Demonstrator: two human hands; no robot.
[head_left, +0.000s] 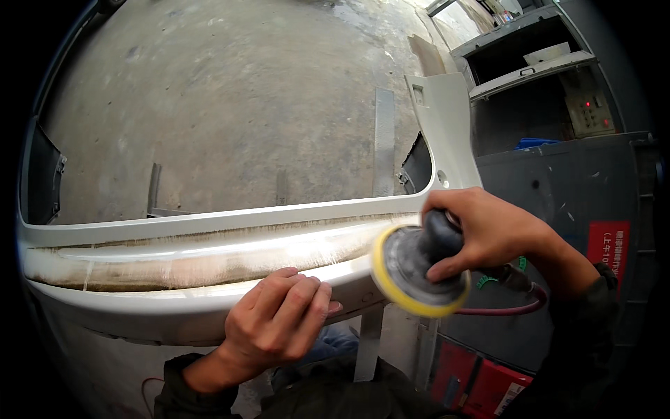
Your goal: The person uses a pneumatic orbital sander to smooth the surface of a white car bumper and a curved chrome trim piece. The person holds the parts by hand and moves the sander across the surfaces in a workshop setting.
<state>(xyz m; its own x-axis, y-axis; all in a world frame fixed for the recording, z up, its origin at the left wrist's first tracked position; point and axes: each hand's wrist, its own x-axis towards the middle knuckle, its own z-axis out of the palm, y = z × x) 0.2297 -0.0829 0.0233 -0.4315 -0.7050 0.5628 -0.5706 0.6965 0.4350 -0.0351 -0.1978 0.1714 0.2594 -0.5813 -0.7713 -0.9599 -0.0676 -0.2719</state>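
A white car bumper (230, 211) spans the view, curving up at both ends. Along its face runs a long sanded strip (174, 267), with brown, dirty-looking edges and pale, scuffed patches. In my right hand (492, 227) is a round air sander (419, 265), fingers and thumb wrapped about its black head. Its yellow-rimmed pad is tilted beside the strip's right end, slightly blurred; I cannot tell whether it touches the bumper. My left hand (279, 318) has its fingers bent together against the bumper's near edge, with the thumb tip to the right.
A dark red hose (513, 310) runs from the sander. Below the bumper shows a metal stand leg (368, 346). Dark metal cabinets (551, 181) stand on the right, with a control panel (588, 112) above and red boxes (481, 377) low down. Concrete floor (230, 105) stretches beyond.
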